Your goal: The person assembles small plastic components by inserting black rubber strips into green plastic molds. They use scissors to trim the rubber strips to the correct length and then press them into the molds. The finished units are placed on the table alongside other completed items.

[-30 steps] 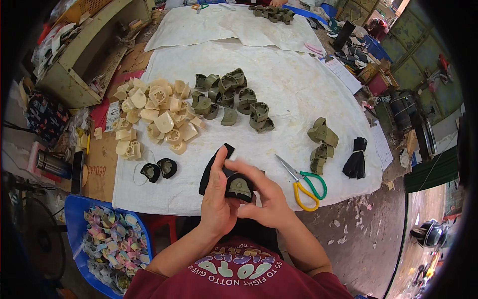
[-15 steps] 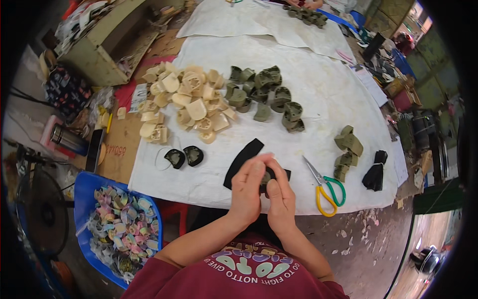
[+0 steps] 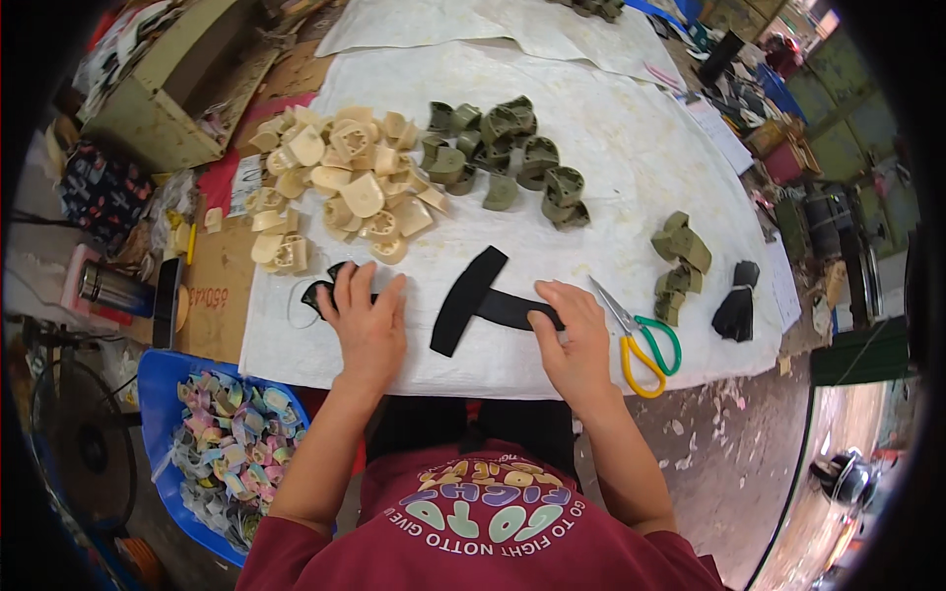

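Note:
My left hand reaches over black-covered heel pieces at the left of the table, fingers spread and curved down; it partly hides them. I cannot tell how firmly the fingertips touch them. In front of me lie two black fabric strips. One, a wide strip, slants on the cloth; the other, a narrower strip, runs right from it. My right hand pinches the narrower strip's right end between thumb and fingers.
Cream heel pieces are heaped behind my left hand, olive ones beside them. Right of my right hand lie scissors, more olive pieces and a tied black bundle. A blue bin of colourful pieces stands lower left.
My hands have parted. The left moved left to the black-covered pieces, where another black piece now shows. The right moved right and pinches a strip; the heel piece between my hands is gone.

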### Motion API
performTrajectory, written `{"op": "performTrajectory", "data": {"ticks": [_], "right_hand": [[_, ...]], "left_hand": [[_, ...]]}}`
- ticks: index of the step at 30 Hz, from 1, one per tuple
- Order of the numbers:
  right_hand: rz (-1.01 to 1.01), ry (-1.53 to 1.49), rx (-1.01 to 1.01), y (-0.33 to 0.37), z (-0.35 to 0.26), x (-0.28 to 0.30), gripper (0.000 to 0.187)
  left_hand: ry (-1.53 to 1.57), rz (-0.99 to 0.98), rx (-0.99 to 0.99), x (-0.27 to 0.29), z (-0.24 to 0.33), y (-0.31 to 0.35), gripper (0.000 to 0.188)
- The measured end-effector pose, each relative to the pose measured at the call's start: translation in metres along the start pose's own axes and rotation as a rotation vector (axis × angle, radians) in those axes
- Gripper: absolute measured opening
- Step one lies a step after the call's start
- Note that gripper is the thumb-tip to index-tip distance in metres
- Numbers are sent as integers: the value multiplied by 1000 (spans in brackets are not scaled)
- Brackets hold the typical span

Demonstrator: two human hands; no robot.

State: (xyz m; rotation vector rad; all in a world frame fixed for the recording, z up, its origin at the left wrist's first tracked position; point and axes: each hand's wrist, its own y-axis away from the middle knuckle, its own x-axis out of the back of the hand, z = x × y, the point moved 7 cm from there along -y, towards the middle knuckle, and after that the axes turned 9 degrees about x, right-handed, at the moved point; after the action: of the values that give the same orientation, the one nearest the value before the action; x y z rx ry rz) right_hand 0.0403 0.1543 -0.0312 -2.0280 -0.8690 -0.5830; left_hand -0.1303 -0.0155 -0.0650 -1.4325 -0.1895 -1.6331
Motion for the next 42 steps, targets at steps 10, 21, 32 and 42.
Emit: {"op": "performTrajectory", "data": {"ticks": [10,21,32,42], "right_hand": [[-101,92,66,-9,-10,-42,32],[186,-465,-271,-3,12,-26,11],[101,-1004,-647,5,34,-66,14],[70,-1074,-700,-8,23,-45,16]], "left_hand": [[87,-175,24,-14,67,-10,38],[518,-4,95,-10,59,-27,13],[413,-286,130,-34,66,-32,17],[452,-51,-153,17,118,-32,20]]}}
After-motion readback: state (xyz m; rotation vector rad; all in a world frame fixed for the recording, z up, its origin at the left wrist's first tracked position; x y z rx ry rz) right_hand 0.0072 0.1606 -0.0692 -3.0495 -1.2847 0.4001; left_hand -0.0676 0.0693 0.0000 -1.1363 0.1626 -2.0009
